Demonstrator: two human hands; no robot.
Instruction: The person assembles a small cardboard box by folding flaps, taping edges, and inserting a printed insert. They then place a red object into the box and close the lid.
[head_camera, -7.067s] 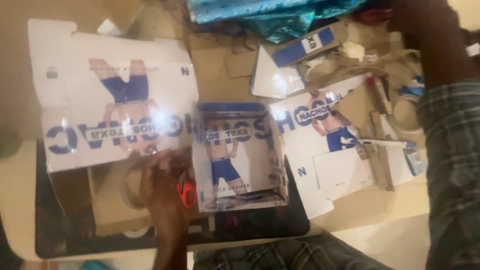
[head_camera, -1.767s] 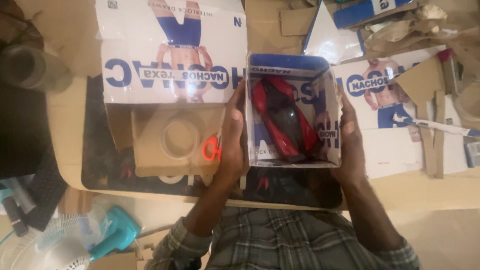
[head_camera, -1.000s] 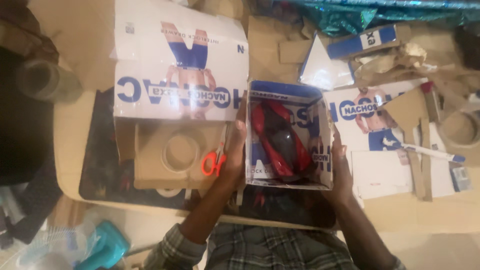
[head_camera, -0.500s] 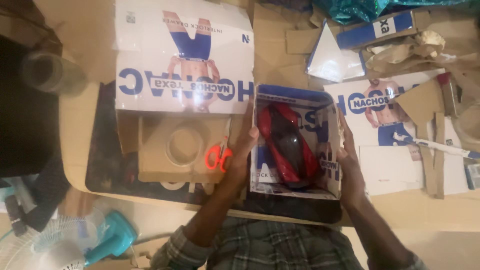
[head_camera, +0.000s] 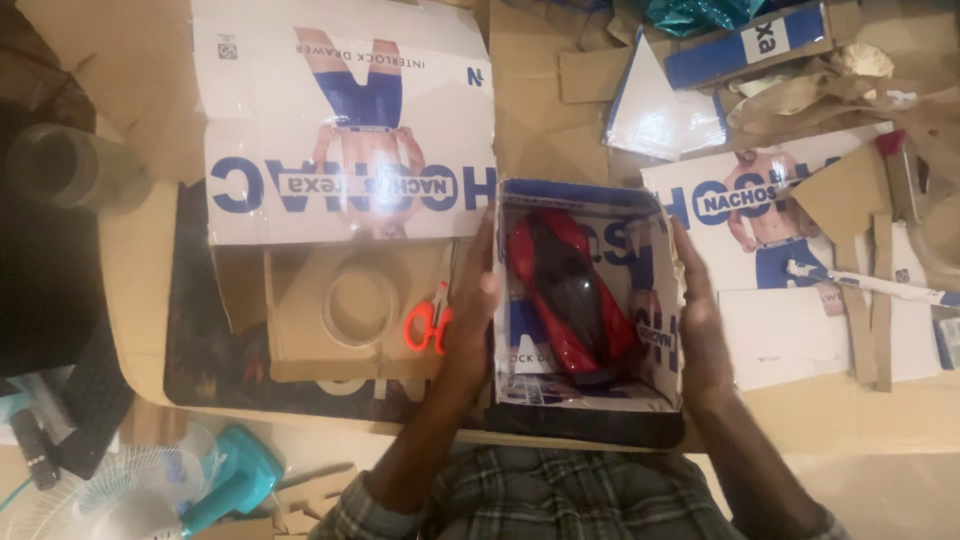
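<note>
Hands flank the open printed carton (head_camera: 585, 395): my left hand (head_camera: 470, 310) lies flat against its left wall, my right hand (head_camera: 700, 320) against its right wall, fingers nearly straight, pressing rather than curling. I judge this grip steadies the thin walls and keeps the mouth open. The red and black toy car (head_camera: 570, 290) lies inside, between both palms, touching neither. Orange-handled scissors (head_camera: 428, 322) sit just left of my left hand, beside a tape roll (head_camera: 360, 305)
</note>
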